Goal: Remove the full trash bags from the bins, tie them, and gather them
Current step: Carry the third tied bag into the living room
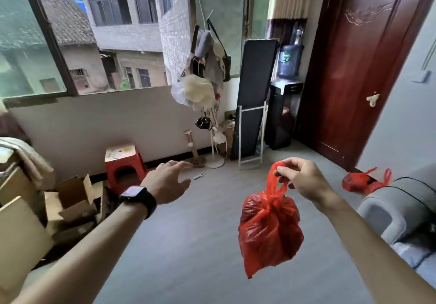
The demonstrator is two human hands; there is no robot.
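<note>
A full red trash bag (269, 228), knotted at the top, hangs in the air above the grey floor. My right hand (304, 178) pinches its handles from above. My left hand (169, 181) is held out to the left at about the same height, fingers spread, holding nothing; a black watch is on its wrist. A second red trash bag (363, 182) lies on the floor at the right, near the foot of the dark red door and behind the grey sofa arm. No bin is in view.
Cardboard boxes (70, 200) are piled at the left beside a red plastic stool (123, 162). A coat stand (207, 91) with bags, a leaning black panel (254, 91) and a water dispenser (285, 105) stand along the far wall. A grey sofa (398, 214) fills the right edge.
</note>
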